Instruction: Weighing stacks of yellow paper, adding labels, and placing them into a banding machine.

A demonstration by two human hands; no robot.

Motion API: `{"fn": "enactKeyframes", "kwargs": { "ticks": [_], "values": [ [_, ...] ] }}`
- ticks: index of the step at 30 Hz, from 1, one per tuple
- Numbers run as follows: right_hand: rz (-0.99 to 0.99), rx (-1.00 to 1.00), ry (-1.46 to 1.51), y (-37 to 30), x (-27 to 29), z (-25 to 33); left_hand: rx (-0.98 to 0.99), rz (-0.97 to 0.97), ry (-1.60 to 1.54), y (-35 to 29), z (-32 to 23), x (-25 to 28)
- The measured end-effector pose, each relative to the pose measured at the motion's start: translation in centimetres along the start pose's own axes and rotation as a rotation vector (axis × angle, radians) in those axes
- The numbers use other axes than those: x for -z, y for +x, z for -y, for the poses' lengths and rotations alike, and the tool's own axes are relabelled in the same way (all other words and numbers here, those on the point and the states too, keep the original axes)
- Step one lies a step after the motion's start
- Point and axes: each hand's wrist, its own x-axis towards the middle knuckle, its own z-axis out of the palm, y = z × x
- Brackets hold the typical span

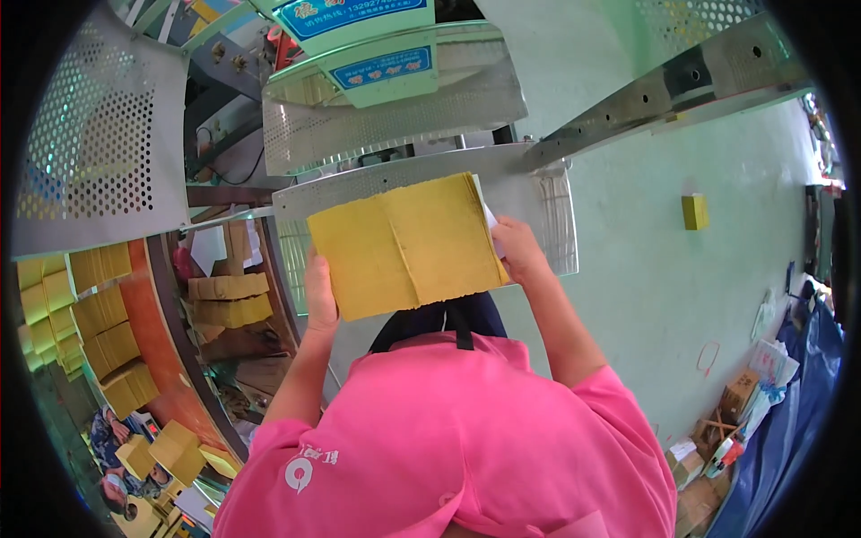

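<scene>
Between my two hands is a stack of yellow paper (395, 247) with rough edges and a crease down its middle. My left hand (321, 294) grips its left edge, thumb up along the side and the other fingers hidden beneath. At the right edge my right hand (518, 247) is closed on the stack, where a strip of white paper (490, 220) shows beside the yellow. Under the stack lies a metal shelf (502, 170) of a machine; whether the paper touches it I cannot tell.
Perforated metal guards (90, 134) and a steel bar (664, 85) flank the machine (386, 67). Yellow paper stacks (103, 327) stand at left, near another person (112, 439). A yellow block (695, 212) lies on the green floor; boxes (740, 394) and blue sheeting (780, 430) are at right.
</scene>
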Motion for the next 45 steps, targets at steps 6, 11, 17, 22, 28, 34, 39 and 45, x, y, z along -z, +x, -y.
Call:
{"fn": "enactKeyframes", "kwargs": {
  "ticks": [6, 11, 17, 22, 28, 34, 39, 45],
  "values": [
    [-0.222, 0.179, -0.442, 0.7, -0.3, -1.7, 0.009, 0.026, -0.086, 0.4, -0.9, -1.1],
    [-0.334, 0.434, -0.775, -0.7, -1.7, -0.7, -0.072, -0.011, 0.014, 0.2, -2.7, -2.4],
    [-0.278, 0.621, -0.748, -2.7, -2.7, 1.5, -0.058, 0.013, 0.040, 0.1, -4.0, -3.3],
    [-0.183, 0.725, -0.619, -1.9, -2.4, 0.5, 0.086, -0.028, -0.128, 0.0, -2.4, -2.3],
    [-0.106, 0.554, -0.508, -3.0, -2.8, 1.9, 0.325, -0.051, -0.342, 0.8, -3.4, -1.5],
    [-0.095, 0.358, -0.548, -4.3, -3.0, 4.3, 0.369, -0.058, -0.238, 0.9, -3.1, -1.2],
    [-0.084, 0.509, -0.615, -4.5, -2.8, 3.8, 0.341, -0.071, -0.183, 1.0, -3.1, -1.2],
    [-0.086, 0.422, -0.707, -4.9, -3.2, 4.3, 0.373, -0.066, -0.172, 1.1, -3.2, -1.0]
  ]
}}
